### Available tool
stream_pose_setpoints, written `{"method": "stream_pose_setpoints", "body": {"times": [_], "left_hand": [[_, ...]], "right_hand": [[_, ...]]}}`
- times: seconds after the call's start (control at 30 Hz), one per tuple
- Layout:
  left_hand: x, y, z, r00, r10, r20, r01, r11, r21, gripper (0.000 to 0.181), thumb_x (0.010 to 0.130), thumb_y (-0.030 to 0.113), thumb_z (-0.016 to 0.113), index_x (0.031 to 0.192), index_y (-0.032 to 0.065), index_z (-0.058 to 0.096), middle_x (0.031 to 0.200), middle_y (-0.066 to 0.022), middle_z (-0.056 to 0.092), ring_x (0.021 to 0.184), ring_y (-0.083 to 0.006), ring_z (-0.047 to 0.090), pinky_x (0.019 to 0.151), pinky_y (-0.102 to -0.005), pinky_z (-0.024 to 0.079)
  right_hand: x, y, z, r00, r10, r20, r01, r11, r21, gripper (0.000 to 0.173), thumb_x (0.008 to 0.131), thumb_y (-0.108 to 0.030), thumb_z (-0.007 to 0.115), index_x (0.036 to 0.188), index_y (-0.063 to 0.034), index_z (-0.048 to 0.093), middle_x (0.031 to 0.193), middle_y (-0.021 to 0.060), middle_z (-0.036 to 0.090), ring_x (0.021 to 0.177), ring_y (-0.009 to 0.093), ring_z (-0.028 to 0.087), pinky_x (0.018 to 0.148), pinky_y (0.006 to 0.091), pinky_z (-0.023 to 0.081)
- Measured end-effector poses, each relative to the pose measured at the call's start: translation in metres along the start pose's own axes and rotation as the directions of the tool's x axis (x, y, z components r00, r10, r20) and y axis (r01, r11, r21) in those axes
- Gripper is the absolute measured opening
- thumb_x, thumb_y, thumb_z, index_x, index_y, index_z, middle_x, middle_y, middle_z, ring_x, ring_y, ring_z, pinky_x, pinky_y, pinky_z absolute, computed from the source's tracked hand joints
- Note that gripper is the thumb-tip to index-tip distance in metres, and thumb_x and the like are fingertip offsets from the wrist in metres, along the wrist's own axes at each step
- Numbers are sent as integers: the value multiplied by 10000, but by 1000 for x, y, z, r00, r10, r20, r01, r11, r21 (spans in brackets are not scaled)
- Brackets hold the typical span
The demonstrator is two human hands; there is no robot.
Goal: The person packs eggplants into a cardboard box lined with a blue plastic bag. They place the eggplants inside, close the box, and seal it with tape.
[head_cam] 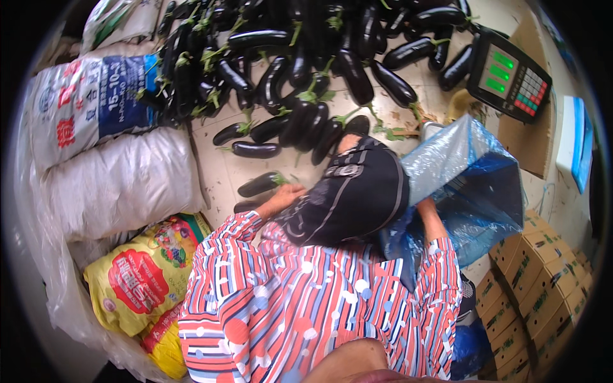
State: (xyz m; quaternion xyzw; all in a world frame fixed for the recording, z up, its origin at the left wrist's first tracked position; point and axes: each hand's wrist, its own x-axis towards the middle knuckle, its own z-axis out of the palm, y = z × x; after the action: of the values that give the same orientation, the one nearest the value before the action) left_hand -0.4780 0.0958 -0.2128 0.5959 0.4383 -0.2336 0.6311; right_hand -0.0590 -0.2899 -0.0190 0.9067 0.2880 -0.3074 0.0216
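My left hand [289,194] is beside my knee, close to the green stem end of a dark eggplant [257,185] on the floor; blur hides whether its fingers touch anything. Another eggplant [246,206] lies partly behind my left wrist. At the right, my right hand [425,206] grips the edge of a large blue-tinted plastic bag [483,191], its fingertips partly hidden by the film. The bag's mouth gapes to the right. Just ahead of my knee, several eggplants [304,127] lie in a small group.
A large heap of eggplants [297,52] spreads across the floor ahead. A digital scale display [508,76] stands at the upper right, by a cardboard sheet [524,143]. Printed sacks [143,282] and a white sack [124,182] line the left. Cardboard boxes [536,268] are stacked at the right.
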Motion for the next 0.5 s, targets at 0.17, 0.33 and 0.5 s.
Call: {"method": "stream_pose_setpoints", "body": {"times": [0.17, 0.33, 0.5], "left_hand": [[-34, -11, -47, 723, 462, -513, 35, 717, 696, 722, 735, 294, 817, 1355, 103, 499, 1287, -160, 519, 1174, -386, 489, 952, -517, 411], [-20, -83, -70, 887, 101, -451, 294, 628, 721, 671, 686, 293, 842, 1251, 87, 546, 1278, -198, 547, 1130, -394, 552, 925, -531, 453], [-8, -54, -73, 917, 157, -367, 67, 845, 530, 610, 696, 341, 831, 1197, 67, 615, 1161, -224, 638, 1053, -405, 624, 914, -476, 504]], "right_hand": [[-21, -10, -3, 996, 65, -55, -68, 996, -54, 140, 754, -154, 674, 829, -38, 692, 879, 207, 664, 861, 392, 645, 721, 465, 522], [-13, -43, 32, 1000, 13, -25, -15, 996, -88, 133, 749, -152, 676, 814, -36, 692, 863, 208, 664, 846, 393, 648, 710, 469, 523], [10, -63, 41, 999, -38, -4, 37, 991, -127, 128, 744, -149, 677, 798, -35, 692, 847, 208, 665, 831, 394, 650, 698, 472, 525]]}}
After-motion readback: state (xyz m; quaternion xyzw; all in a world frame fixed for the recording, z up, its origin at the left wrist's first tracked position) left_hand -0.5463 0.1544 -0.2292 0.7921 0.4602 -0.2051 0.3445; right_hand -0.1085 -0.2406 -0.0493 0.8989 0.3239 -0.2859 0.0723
